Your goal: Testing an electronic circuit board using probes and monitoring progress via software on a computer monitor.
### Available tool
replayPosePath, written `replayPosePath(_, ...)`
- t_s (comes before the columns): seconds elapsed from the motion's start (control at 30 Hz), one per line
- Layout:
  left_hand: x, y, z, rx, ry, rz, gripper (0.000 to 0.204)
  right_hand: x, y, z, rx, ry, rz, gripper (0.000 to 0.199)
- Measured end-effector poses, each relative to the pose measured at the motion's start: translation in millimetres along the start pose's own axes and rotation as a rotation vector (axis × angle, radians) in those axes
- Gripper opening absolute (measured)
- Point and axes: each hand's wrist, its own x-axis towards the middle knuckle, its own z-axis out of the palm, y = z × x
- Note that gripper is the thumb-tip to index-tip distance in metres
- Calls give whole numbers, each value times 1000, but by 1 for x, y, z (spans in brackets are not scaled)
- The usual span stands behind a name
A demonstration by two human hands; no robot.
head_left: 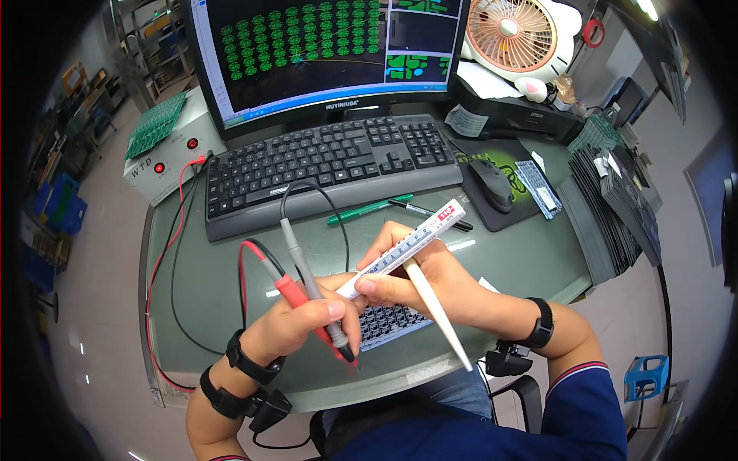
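Observation:
My left hand (296, 323) is closed around two test probes, a red one (290, 290) and a grey one with a black tip (300, 257). Their tips point down toward the near edge of the desk. My right hand (450, 280) grips a white marker pen (411, 247), tilted up to the right. A cream tapered stick (440, 313) is also in this hand, its thin end pointing down toward me. At the marker's lower end the left fingers are close; whether they touch it is hidden. Partly covered beneath both hands, a patterned circuit board panel (392, 329) lies on the desk.
Behind my hands are a keyboard (323, 161), a monitor (307, 46) and green and black pens (369, 209). A mouse (490, 184) and stacked dark panels (592, 219) stand right. Red and black leads run left to a white box (173, 154). A fan (511, 34) is back right.

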Motion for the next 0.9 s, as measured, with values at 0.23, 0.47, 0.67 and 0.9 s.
replayPosePath(0.23, 6, -16, 8, 61, 126, 27, 50, 1, 10, -8, 21, 36, 88, 24)
replayPosePath(0.47, 13, -10, -11, 12, 82, 83, 49, 11, 1, -84, -689, 183, 98, 32)
replayPosePath(0.67, 8, -15, -16, -84, -19, 110, 45, -6, 0, -90, -1393, 157, 83, 30)
replayPosePath(0.9, 5, -14, -12, 45, -78, -41, 48, -30, 2, -50, -1400, -290, -340, 47)
